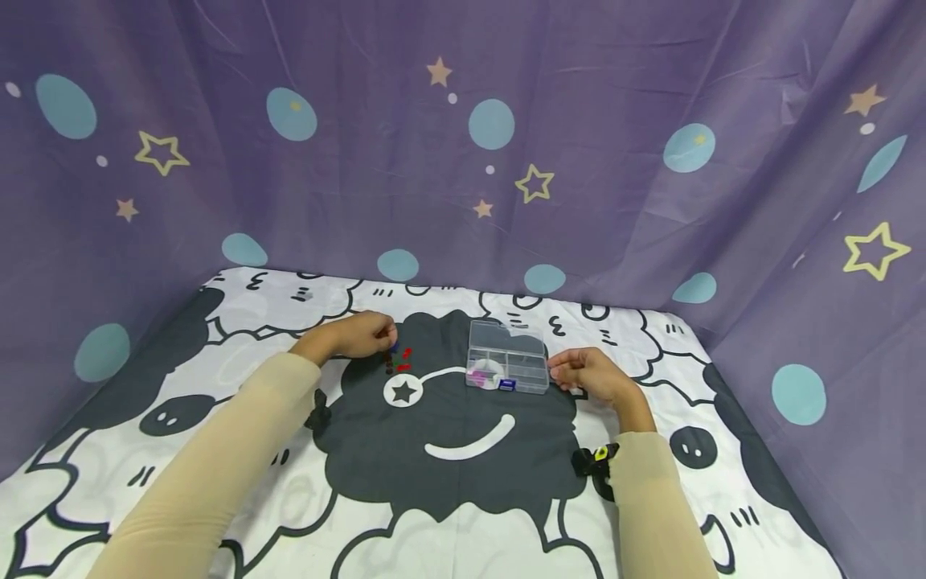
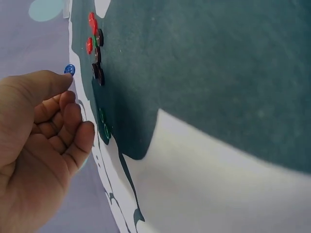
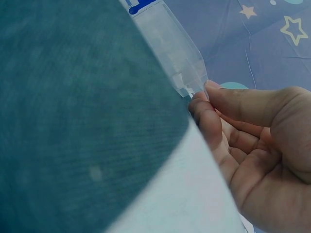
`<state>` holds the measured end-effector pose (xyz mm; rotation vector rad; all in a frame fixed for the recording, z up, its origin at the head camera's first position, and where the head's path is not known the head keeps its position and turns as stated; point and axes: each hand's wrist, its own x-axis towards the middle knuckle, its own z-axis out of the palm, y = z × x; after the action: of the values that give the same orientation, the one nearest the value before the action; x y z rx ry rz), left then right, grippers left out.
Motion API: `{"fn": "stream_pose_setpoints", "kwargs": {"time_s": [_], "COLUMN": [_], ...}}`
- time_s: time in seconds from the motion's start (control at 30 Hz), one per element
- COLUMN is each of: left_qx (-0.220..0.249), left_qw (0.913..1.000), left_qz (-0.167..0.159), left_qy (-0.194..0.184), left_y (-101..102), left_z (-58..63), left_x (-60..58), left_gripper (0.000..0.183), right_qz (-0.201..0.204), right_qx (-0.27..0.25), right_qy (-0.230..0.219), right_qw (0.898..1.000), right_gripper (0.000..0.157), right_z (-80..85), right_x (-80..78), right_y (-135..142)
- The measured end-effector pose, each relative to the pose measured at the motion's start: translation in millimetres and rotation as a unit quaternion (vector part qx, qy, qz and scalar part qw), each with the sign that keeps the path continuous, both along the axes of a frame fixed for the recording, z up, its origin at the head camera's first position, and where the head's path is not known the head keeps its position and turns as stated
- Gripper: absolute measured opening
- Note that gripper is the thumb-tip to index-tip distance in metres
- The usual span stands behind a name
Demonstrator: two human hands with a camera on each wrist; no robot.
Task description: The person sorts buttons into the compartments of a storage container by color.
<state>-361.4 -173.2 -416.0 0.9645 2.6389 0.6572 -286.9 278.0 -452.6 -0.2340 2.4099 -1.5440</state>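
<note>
Left hand (image 2: 46,131): pinches a blue button (image 2: 70,68) near the red buttons (image 2: 89,45).
Right hand (image 1: 592,375): pinches the open clear box (image 1: 531,373) by its side.

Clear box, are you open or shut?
Open. In the head view, the clear box has its lid swung back, behind its compartments.

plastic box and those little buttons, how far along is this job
Looks done: the clear box is open, lid folded back. In hand: the left hand pinches a blue button; the right hand holds the box's end. Apparently left: red buttons, dark buttons and green buttons lying on the cloth, outside the box.
</note>
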Motion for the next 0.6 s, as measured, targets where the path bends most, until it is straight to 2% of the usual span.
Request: {"fn": "stream_pose_setpoints", "kwargs": {"time_s": [0.27,0.6], "left_qx": [0.054,0.073], "left_qw": [0.998,0.996], "left_qz": [-0.002,-0.023], "left_qy": [0.034,0.046], "left_y": [9,28], "left_z": [-1.4,0.2], "left_x": [-0.3,-2.2], "left_gripper": [0.009,0.011], "right_qz": [0.006,0.007], "right_qx": [-0.01,-0.008], "right_qy": [-0.002,-0.001], "right_qw": [1.0,1.0], "right_gripper": [0.027,0.028], "right_z": [-1.4,-1.3], "right_x": [-1.0,-0.7], "right_y": [0,0]}}
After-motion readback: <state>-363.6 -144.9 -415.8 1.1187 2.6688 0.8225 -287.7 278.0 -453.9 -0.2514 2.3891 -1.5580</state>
